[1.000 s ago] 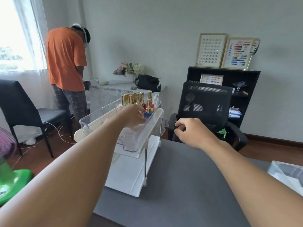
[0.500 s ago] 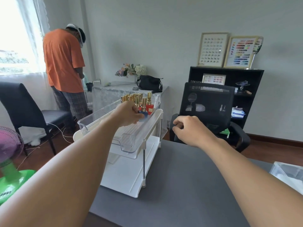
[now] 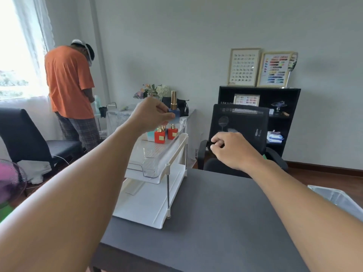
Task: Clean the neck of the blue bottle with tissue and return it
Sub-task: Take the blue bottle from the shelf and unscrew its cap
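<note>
My left hand [image 3: 152,112] grips the blue bottle [image 3: 175,115] by its square body and holds it upright in the air above the clear tray [image 3: 157,163]. The bottle's tall gold cap [image 3: 173,100] stands above my fingers. Below it, red bottles [image 3: 160,136] with gold caps stand at the far end of the tray, on top of the white two-tier rack [image 3: 149,203]. My right hand [image 3: 230,149] hovers over the far edge of the dark table [image 3: 206,232], fingers curled, nothing visible in it. No tissue shows in my hands.
A black mesh office chair [image 3: 239,130] stands behind the table. A clear bin [image 3: 337,199] sits at the table's right edge. A person in an orange shirt [image 3: 68,81] stands at the back left by a window. A black shelf [image 3: 275,107] lines the back wall.
My left hand has lifted the blue bottle out of the tray and above the other bottles. My right hand has stayed near the table's far edge.
</note>
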